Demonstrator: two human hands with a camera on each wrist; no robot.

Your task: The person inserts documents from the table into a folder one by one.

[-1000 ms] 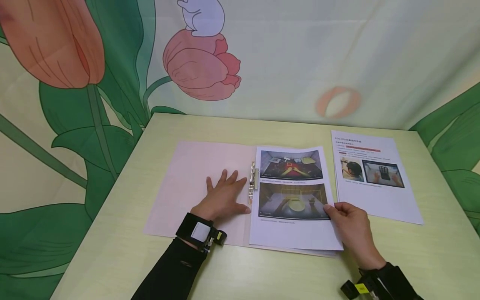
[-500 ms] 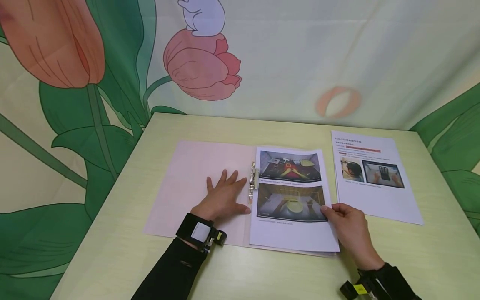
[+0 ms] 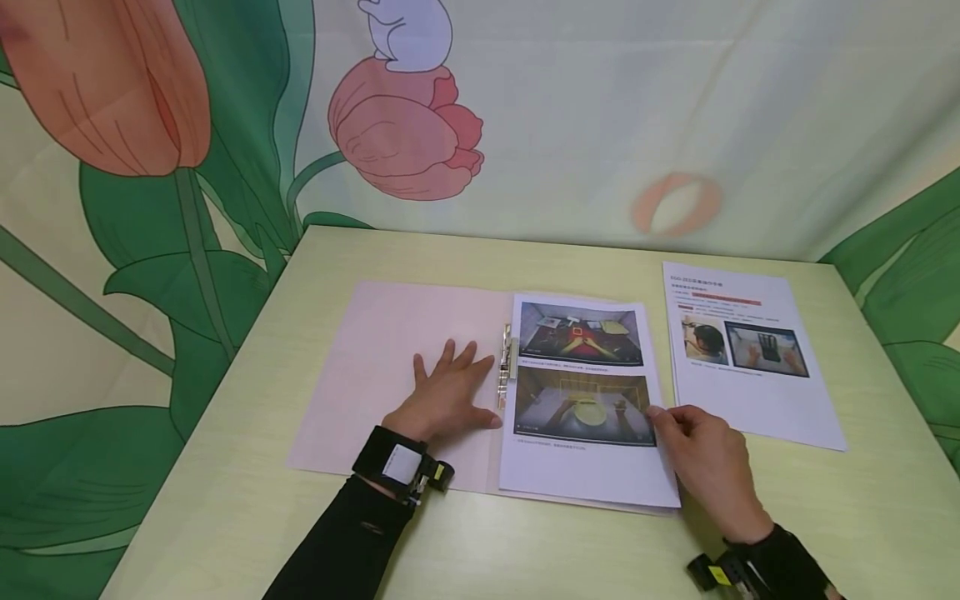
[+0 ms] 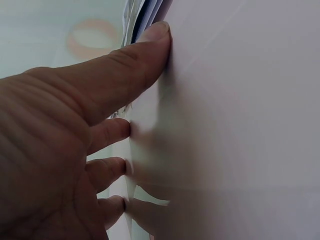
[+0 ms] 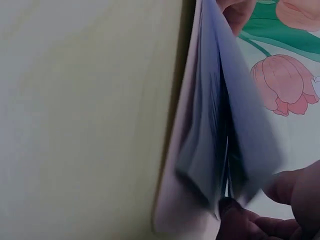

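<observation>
Pink folder (image 3: 375, 375) lies open at worktop (image 3: 225, 467) centre, near front edge. Left hand (image 3: 448, 392) flat on folder's left cover, fingers spread, thumb beside metal clip (image 3: 504, 367). Printed stack (image 3: 585, 400) sits on folder's right half. Right hand (image 3: 701, 454) pinches stack's right edge, sheets fanned apart. Loose sheet (image 3: 742, 350) lies toward worktop's right edge, apart from folder.

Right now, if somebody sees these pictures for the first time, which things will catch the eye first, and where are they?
First comes the open pink folder in the middle of the pale green table, with the left hand lying flat on its inside cover. On the folder's right half lies a stack of printed pages, whose right edge the right hand lifts with its fingers. Behind the table hangs a backdrop of large painted tulips, and a separate printed sheet lies far right.
</observation>
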